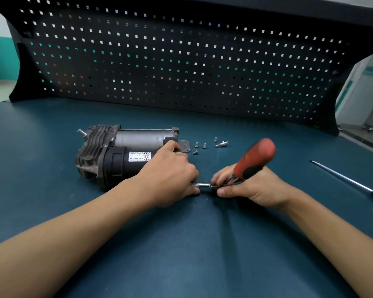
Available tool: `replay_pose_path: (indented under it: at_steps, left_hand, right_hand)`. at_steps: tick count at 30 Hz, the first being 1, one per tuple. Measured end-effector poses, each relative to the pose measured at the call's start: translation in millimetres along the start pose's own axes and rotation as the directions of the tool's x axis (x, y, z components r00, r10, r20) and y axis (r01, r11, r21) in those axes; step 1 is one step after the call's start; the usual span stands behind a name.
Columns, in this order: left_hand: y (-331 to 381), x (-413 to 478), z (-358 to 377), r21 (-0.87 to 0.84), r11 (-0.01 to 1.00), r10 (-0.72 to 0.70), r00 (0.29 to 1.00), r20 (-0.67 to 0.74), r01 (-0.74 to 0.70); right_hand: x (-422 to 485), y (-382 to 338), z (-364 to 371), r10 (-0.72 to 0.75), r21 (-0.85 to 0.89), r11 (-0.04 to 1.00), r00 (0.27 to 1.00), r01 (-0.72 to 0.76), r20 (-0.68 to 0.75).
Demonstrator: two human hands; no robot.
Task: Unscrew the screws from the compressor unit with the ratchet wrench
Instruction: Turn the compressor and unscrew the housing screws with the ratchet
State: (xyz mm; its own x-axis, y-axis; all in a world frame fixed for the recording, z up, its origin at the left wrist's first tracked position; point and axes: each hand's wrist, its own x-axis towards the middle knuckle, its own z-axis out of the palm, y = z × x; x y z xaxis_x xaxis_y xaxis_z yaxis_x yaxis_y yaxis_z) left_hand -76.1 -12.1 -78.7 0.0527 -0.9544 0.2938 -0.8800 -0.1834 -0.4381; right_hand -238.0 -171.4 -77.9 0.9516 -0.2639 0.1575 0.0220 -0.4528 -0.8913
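Item: compressor unit [125, 155], lying on its side left of centre on the teal workbench [181, 244]; long axis runs left to right, finned head to the left, motor cylinder and mounting plate to the right, label facing up. Left hand [166, 175]: fingers curled, far fingers resting on the unit's right end, apparently to steady it, thumb and near fingers closed round the knurled extension bar [202, 184]. Right hand [252, 188]: wrapped on the ratchet wrench [254, 158] low by its head, fingertips [223, 192] pinching at the joint with the bar, probably seating or guiding the drive. Wrench: red and black handle tilts up and to the far right; the bar lies level, pointing left, roughly parallel to the unit's axis; its tip is hidden under the left hand, so contact with a fastener cannot be told. Loose screws [196, 144]: four, just right of the mounting plate, likely set there out of the working area. Also: a small socket bit [222, 144] beside them; a screwdriver [342, 179] well apart at right; pegboard [181, 61] behind
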Motion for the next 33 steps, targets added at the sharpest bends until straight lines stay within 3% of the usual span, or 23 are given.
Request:
replay_pose_path:
  at_steps: [12,17,27,33]
  left_hand:
    - [0,1,-2,-0.062,0.998,-0.023,1.0,-0.004,0.022]
    - [0,1,-1,-0.092,0.995,-0.037,0.999,-0.024,0.034]
    - [0,-1,-1,-0.087,0.996,-0.03,0.999,-0.039,0.027]
    - [0,-3,-2,-0.06,0.998,0.004,1.0,-0.026,-0.006]
  right_hand:
    - [9,4,9,0.185,0.259,0.954,0.977,-0.152,-0.108]
    - [12,7,9,0.275,0.29,0.927,0.956,-0.236,-0.104]
    - [12,8,4,0.262,0.296,0.925,0.964,-0.238,-0.042]
    - [10,11,0,0.164,0.313,0.938,0.986,-0.149,-0.021]
